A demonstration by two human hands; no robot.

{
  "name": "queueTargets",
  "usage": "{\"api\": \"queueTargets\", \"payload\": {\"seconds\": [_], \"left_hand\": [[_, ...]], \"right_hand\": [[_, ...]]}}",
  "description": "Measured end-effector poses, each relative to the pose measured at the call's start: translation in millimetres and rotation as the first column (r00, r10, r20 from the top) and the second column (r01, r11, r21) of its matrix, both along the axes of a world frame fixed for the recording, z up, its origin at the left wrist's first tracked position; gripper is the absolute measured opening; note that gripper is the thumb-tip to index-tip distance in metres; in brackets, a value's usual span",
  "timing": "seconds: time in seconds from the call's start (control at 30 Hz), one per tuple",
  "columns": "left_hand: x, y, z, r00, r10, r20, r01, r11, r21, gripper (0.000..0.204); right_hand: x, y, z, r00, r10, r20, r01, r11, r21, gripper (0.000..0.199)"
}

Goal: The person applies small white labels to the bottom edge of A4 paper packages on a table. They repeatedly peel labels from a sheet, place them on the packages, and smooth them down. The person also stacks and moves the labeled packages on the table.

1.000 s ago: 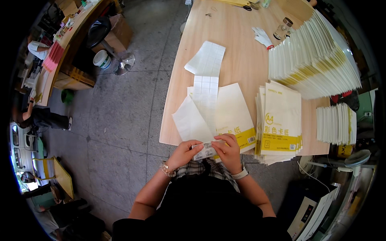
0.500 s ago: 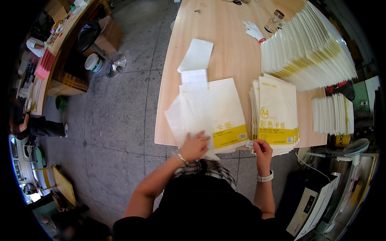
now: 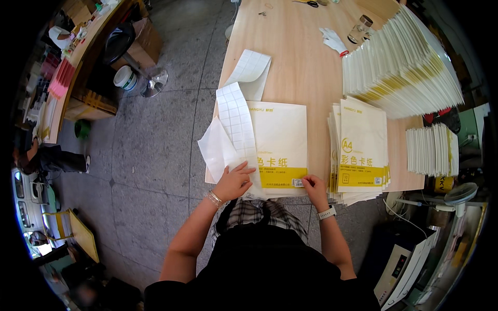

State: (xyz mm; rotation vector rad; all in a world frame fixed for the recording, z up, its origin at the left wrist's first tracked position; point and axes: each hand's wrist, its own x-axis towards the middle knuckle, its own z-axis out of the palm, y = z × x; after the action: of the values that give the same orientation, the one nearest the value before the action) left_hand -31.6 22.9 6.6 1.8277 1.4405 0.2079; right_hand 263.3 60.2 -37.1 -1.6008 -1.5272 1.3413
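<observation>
My left hand lies with its fingers spread on a long strip of white sticker backing, marked with a grid of labels. The strip curls back over the table and covers the left side of a white and yellow card paper packet. At that packet's lower right corner is a small barcode label. The fingertips of my right hand are pinched together at the label's right edge. Beside them, to the right, stands a pile of similar packets.
A long row of packets leans at the far right, with a smaller bundle nearer. A glass bottle, a white glove and scissors lie farther back. The wooden table ends just before me.
My right hand has moved left from beside the pile to the packet's corner, bringing the small label there. The packet now sits straighter, and the label strip has shifted left and curled.
</observation>
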Motion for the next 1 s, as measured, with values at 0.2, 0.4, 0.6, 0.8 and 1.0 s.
{"api": "queueTargets", "payload": {"seconds": [0.2,0.4,0.6,0.8,1.0], "left_hand": [[-1.9,1.4,-0.8,1.0,0.004,0.023,-0.005,1.0,0.002,0.022],[-1.4,0.6,-2.1,1.0,-0.005,0.014,0.004,1.0,0.025,0.02],[-2.0,0.7,-0.5,1.0,-0.003,0.015,0.003,1.0,0.014,0.02],[-1.6,3.0,-5.5,1.0,-0.012,-0.003,0.012,0.999,0.039,0.021],[-3.8,1.2,-1.4,0.993,-0.075,-0.09,0.08,0.995,0.053,0.021]], "right_hand": [[-2.9,-2.0,-0.1,0.996,-0.024,0.092,0.022,1.0,0.019,0.015],[-6.3,-5.0,-0.9,0.996,-0.058,0.066,0.057,0.998,0.014,0.015],[-11.1,-6.2,2.5,0.994,-0.072,0.079,0.066,0.995,0.074,0.015],[-17.6,-5.6,14.8,0.936,0.022,0.35,-0.108,0.967,0.229,0.016],[-17.9,3.6,26.1,0.792,0.051,0.609,-0.241,0.942,0.234,0.038]]}}
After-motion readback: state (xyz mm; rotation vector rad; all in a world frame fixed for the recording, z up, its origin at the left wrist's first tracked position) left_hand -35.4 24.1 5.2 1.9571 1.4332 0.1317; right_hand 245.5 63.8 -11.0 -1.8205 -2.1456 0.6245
